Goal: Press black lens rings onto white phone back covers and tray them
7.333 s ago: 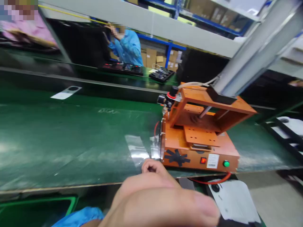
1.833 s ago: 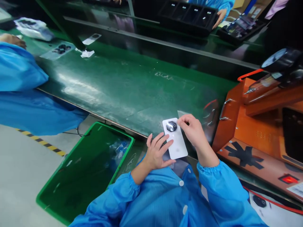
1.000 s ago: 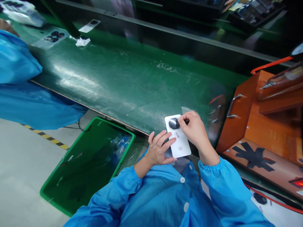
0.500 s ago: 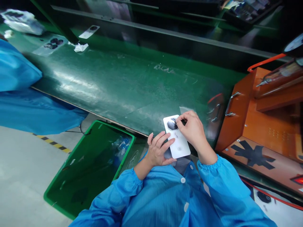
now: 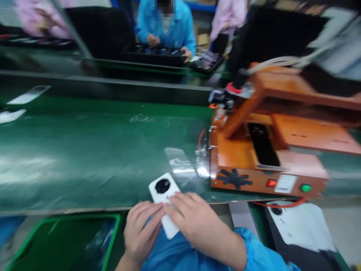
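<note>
A white phone-shaped panel (image 5: 170,225) with a round black camera area lies tilted at the front edge of the green bench. My left hand (image 5: 143,227) is wrapped round its left side, fingers pressed together over the edge. Across its right side lies my right hand (image 5: 194,218), its fingers close together on the white surface, the fingertips near those of my left hand. Just beyond, a clear plastic film (image 5: 180,163) rests on the bench.
An orange machine (image 5: 237,150) with a dark phone (image 5: 263,145) in it stands at the right. A green bin (image 5: 67,241) is below the bench at the left. White panels (image 5: 301,224) lie at the lower right. Across the bench, a person in blue (image 5: 180,22) handles a black tray.
The view has swung up and right, showing the machine and people opposite. My right hand has moved from the camera area down onto the panel's middle.
</note>
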